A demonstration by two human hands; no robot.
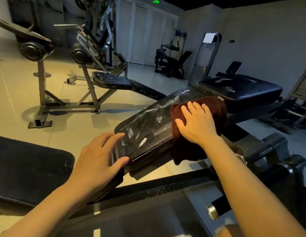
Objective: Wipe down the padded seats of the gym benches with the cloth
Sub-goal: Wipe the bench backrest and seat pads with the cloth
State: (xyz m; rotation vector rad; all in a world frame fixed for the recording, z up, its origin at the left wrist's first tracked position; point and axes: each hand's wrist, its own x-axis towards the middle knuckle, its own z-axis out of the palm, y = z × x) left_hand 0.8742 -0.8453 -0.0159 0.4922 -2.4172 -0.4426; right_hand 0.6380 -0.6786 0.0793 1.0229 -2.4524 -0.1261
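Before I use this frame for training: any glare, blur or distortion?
Head view: bright glare streaks on the bench pad; wide-angle bending toward the edges; dim background, warm light on the floor; cloth and right hand fairly sharp.

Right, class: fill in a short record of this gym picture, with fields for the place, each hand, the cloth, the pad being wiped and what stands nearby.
place: gym floor with benches and machines
right hand: pressed flat on the cloth, fingers straight
cloth: dark red, draped across the pad, one end hanging over the near edge
left hand: rests on the pad's near end, thumb under its edge
pad: black, long, streaked with shine
nearby: second black seat pad just beyond
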